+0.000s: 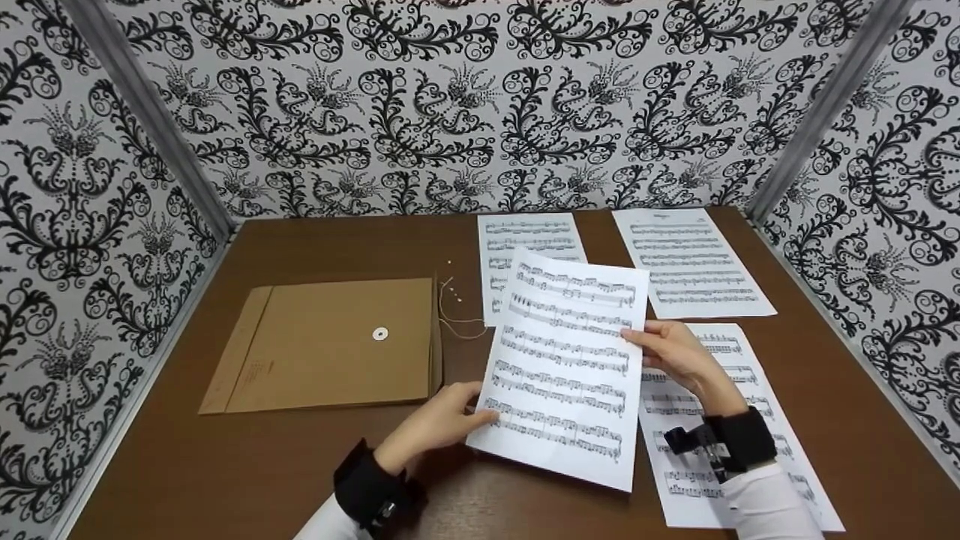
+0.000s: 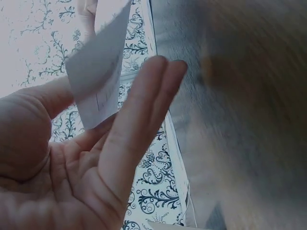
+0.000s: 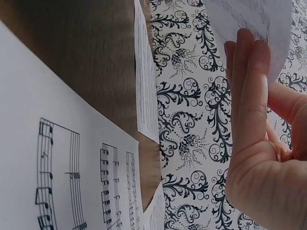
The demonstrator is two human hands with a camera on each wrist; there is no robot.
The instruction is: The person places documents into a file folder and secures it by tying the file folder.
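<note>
Sheet-music page [image 1: 566,367], held above the brown table [image 1: 420,480], to the right of a brown envelope [image 1: 322,367]. Left hand [image 1: 435,420]: thumb over the lower left corner with fingers beneath, so that the corner is pinched; two fingers point straight past the paper (best seen from the left wrist). Right hand [image 1: 679,356]: thumb on the printed face at the right edge, remaining fingers behind, gripping that side. The step in hand appears to be the handling of this page in the air; the next move, wherever the page is bound, probably calls for even support from both hands, lest the thin paper bow or crease. Three further pages lie on the table: a rear page [image 1: 529,229], partly covered by the held one; a far right page [image 1: 690,262]; and a near right page [image 1: 795,480], crossed by the right wrist strap [image 1: 742,439]. Whether one sheet or several are held cannot be told, nor whether the faint marks on the back are print or show-through. Much of the left wrist view is blurred, and pale specks [image 1: 459,300] near the envelope's string [image 1: 461,321] are too small to identify.
</note>
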